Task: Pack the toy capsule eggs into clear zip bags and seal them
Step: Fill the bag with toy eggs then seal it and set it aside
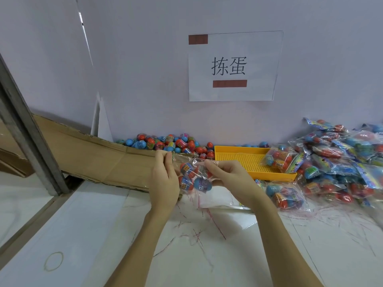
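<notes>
A clear zip bag [193,179] holding several red and blue capsule eggs hangs between my hands above the white table. My left hand [164,177] pinches the bag's top edge at its left end, thumb and fingers up near the cardboard. My right hand [226,172] pinches the same top edge further right. A heap of loose capsule eggs [172,143] lies against the wall behind my hands. Empty clear zip bags [217,198] lie flat on the table under my right wrist.
A yellow perforated tray [244,160] sits right of my hands with a filled bag [279,158] leaning into it. Many filled bags [342,162] pile up at the right. Flattened cardboard [99,160] lies left. A paper sign [232,67] hangs on the wall.
</notes>
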Available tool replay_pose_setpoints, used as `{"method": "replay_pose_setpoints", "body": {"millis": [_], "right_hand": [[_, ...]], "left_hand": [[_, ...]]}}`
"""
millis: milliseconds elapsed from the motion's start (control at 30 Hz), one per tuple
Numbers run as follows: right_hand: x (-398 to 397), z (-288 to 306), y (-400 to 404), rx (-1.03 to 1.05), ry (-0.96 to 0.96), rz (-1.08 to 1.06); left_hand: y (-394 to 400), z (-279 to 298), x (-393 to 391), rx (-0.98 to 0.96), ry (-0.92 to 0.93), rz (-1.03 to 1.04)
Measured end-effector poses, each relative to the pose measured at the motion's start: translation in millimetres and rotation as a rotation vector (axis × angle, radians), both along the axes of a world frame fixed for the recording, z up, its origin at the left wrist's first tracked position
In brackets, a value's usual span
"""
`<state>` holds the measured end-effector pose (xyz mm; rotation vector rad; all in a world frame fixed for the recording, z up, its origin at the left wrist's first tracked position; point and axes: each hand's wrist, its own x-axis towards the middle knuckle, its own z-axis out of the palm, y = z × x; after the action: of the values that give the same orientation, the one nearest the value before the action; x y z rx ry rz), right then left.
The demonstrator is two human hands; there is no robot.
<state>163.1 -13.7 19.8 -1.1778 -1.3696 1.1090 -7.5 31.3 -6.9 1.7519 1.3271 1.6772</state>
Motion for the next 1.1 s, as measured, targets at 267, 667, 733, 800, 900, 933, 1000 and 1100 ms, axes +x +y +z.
{"method": "replay_pose_setpoints", "body": {"millis": [267,667,733,800,900,933,1000,1100], "right_hand": [[7,-8,7,0.244,-0.160,-0.221],[-3,-10,12,0.304,-0.523,-0.098],[-5,-9,10,0.276,-0.358,-0.062],[-6,-7,9,0.293,-0.191,-0.135],[-3,-5,11,0.381,-0.090,-0.410],[-1,-6,11,0.358,-0.113,-0.491],[6,-8,11,0.194,-0.082,-0.444],[8,-10,8,-0.049,0.051,-0.163]], "left_hand": [[3,-1,-1,0.139,0.159,0.090],[0,-5,16,-0.484,-0.375,-0.402],[4,-8,13,-0.541,-0.465,-0.410],[8,-9,10,-0.582,-0.553,-0.417],[14,-8,5,-0.598,-0.648,-0.448],[15,-8,4,-0.588,-0.662,-0.464],[16,-9,4,-0.550,-0.653,-0.481],[15,-11,5,-0.510,-0.639,-0.517]]}}
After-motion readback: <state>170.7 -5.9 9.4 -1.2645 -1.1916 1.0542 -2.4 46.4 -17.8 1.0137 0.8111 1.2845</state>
